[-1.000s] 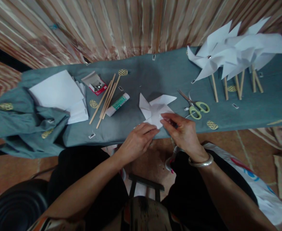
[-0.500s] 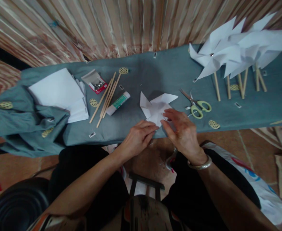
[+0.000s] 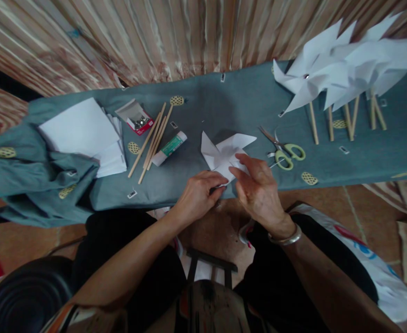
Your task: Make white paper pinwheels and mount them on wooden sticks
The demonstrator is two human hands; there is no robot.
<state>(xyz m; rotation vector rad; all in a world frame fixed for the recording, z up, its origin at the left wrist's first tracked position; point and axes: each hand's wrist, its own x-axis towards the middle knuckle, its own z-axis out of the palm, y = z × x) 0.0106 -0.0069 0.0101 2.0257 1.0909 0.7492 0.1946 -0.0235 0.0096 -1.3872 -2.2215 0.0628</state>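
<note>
A white paper pinwheel (image 3: 224, 149) lies partly folded near the front edge of the table, two of its pointed blades standing up on the far side. My left hand (image 3: 200, 192) pinches its near corner between thumb and fingers. Over its right part is my right hand (image 3: 257, 189), thumb and index finger apart with the tips at the paper; its other fingers are curled and partly hidden. To the right lie green-handled scissors (image 3: 284, 152), blades a little apart. A glue stick (image 3: 170, 148) rests on the left of the pinwheel.
Wooden sticks (image 3: 154, 141), a small red-and-white box of metal pins (image 3: 137, 118) and a stack of white paper (image 3: 81, 129) lie leftward on the green tablecloth (image 3: 203, 104). Several finished pinwheels (image 3: 338, 69) on sticks lie at the far right. A striped curtain (image 3: 196, 37) hangs behind.
My right hand has shifted slightly left over the paper, its thumb moving inward. My left hand still holds the near corner. The other things stay put; the view has shifted slightly.
</note>
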